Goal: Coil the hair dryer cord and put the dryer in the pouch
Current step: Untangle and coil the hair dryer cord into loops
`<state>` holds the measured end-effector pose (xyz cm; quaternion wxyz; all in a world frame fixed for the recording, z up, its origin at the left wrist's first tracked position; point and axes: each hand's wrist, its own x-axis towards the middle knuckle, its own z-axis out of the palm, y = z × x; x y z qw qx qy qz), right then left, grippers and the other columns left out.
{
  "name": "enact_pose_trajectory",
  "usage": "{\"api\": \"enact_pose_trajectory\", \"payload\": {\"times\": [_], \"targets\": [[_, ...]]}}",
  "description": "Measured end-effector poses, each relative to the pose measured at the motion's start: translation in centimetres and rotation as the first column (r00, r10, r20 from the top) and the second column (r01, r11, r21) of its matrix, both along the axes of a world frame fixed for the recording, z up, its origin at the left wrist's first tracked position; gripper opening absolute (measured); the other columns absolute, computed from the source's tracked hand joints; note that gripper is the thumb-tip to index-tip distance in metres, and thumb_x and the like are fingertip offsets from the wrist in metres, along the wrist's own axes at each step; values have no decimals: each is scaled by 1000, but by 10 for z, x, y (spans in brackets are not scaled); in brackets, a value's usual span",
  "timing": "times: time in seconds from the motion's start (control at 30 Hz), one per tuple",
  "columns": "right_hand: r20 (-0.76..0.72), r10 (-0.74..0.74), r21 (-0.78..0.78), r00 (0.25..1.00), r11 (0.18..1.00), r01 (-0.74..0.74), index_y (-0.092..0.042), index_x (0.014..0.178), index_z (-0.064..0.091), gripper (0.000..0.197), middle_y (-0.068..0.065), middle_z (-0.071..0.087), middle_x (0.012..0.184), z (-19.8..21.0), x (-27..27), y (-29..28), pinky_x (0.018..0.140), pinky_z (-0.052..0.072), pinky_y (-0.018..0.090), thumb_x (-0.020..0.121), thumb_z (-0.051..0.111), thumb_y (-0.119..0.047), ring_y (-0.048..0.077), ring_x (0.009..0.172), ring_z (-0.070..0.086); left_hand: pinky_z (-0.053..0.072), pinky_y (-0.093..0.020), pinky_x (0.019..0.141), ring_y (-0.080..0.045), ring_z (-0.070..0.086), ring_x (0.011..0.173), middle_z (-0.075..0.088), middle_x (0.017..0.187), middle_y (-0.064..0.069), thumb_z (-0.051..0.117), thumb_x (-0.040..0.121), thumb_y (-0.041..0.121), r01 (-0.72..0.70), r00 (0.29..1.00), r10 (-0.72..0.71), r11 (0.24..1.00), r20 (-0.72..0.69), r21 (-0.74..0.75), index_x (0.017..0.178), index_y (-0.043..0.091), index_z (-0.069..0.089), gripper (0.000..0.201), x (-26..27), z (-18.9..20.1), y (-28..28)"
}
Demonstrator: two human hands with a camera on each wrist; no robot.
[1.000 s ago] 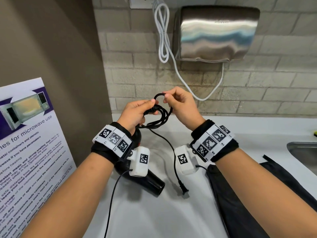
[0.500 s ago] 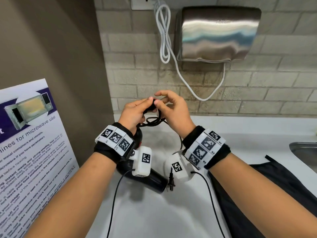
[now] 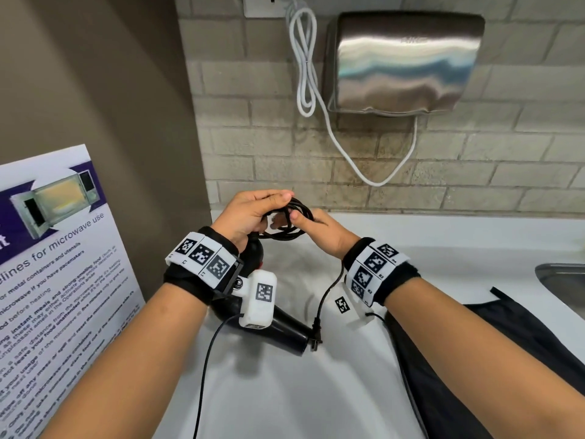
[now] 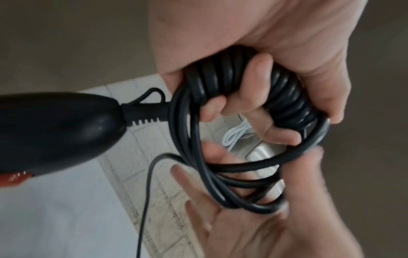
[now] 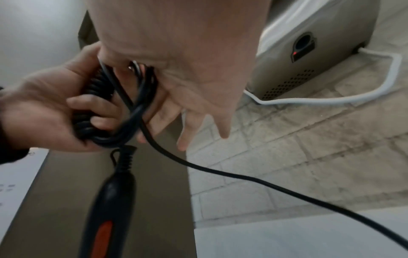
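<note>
Dryer (image 3: 286, 332) nozzle toward person (cord (image 4: 284, 97) looped)

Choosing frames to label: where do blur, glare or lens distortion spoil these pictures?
Head view: sharp, though glare streaks the steel hand dryer and the wide lens bows the brick wall. Left wrist view: the right hand is motion-blurred; the cord gripped by the left hand is crisp. Right wrist view: the hair dryer and cord loops look soft.

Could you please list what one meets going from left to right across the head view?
White-and-purple microwave poster → left hand gripping the coiled black cord → right hand → black fabric pouch.
</note>
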<state>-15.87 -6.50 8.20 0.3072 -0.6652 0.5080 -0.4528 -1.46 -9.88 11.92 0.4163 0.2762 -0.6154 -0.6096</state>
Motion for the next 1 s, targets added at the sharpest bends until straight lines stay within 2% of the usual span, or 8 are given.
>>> {"api": "enact_pose_trajectory", "payload": {"times": [0.1,0.27,0.43,0.57,0.7,0.77,0.87,1.0], "targets": [[7,8,23,1000,1000,-8,-26,85,61,31,-10,62,89,-6,-3,-2,88,43,14,88,42,-50,-6,83,58,16,-11,33,-1,30,27,65,56,7,54,89,13,-6,1000,7,1000,-31,23,85,12,65,12,2,0,-3],[59,-17,-41,998,999,20,-18,88,51,14,-4,53,83,-5,-16,-2,80,40,15,90,40,-26,-1,76,51,16,-14,36,-1,25,28,65,56,9,59,86,11,-88,994,90,996,-63,32,81,14,66,9,7,0,-10],[-188,-194,-146,963,975,168,-2,87,63,18,-11,52,71,16,-31,-8,68,37,8,94,47,-5,-11,64,50,17,-11,35,0,27,29,67,55,7,63,84,14,-102,995,102,994,-14,-41,81,13,67,5,6,0,-6],[-259,-388,-323,884,898,299,1,93,69,15,3,60,86,33,-29,-6,66,35,4,88,58,-9,3,72,50,41,-4,53,5,57,47,65,51,13,65,81,2,-76,990,99,975,102,-208,96,-1,67,15,-5,1,2],[-260,-523,-485,812,798,358,-2,95,70,18,3,55,84,48,-19,7,66,30,12,88,59,-14,12,79,47,37,-1,51,9,56,52,64,64,7,66,81,4,-103,982,138,964,126,-247,82,9,64,6,-7,1,1],[-242,-556,-539,795,759,366,-3,93,70,17,3,53,82,50,-16,11,68,30,14,88,59,-14,12,78,47,35,-2,48,10,55,53,61,73,5,68,80,9,-137,977,171,960,126,-244,92,13,60,14,-8,0,0],[-242,-568,-571,787,739,358,-3,92,70,16,-2,49,79,48,-12,14,68,32,17,88,59,-14,12,75,47,40,-3,67,1,60,83,67,93,2,68,82,17,-34,964,104,961,245,-275,110,19,60,29,-7,-1,0],[-212,-568,-622,795,706,339,-4,89,71,16,-3,49,77,43,-5,19,64,36,19,88,59,-14,11,71,48,41,-17,86,-7,60,96,71,99,3,67,82,25,54,905,109,930,412,-364,101,26,70,19,-8,-3,0]]}}
